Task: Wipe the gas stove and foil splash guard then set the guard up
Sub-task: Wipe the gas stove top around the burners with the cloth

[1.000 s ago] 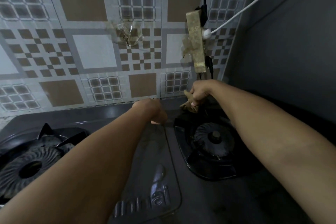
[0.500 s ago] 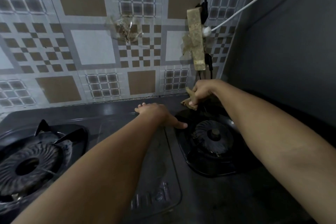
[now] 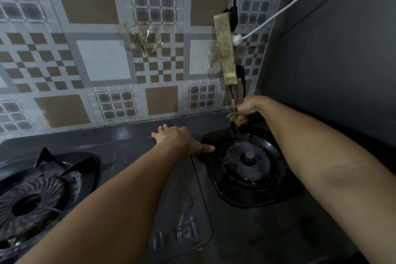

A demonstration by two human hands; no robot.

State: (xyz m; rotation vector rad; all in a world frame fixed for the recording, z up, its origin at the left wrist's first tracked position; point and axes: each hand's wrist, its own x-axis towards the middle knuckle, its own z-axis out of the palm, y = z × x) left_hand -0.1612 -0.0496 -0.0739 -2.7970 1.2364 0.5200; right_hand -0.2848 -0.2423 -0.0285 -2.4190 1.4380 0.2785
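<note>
**Desk:** What does the frame show?

**Photographer:** A person leans over a dark gas stove (image 3: 128, 146), both arms out. The right hand (image 3: 250, 106) is at the far right corner, its grip clenched on a brownish rag (image 3: 235, 118), pressed to the stove's back edge just behind the right burner (image 3: 246, 161). The left hand (image 3: 177, 140) lies flat, grip released and holding nothing, on the top between the two burners, thumb pointing toward the right burner's tray.

**Desk:** And the splash guard?

**Photographer:** Not in view (the grey panel to the right of the rag hand could be a wall or something else; I cannot tell). Above the rag hand hangs a grimy power strip (image 3: 225, 49) on the tiled wall (image 3: 85, 60), with cables running off it.

**Desk:** How far along is the job?

**Photographer:** Early to middling, by my reading. Wiping is under way at the back right corner. The left burner (image 3: 32, 199), well to the left of the flat hand, looks dusty and crusted, so likely unwiped. The guard's cleaning and its setting up appear to lie ahead.
</note>
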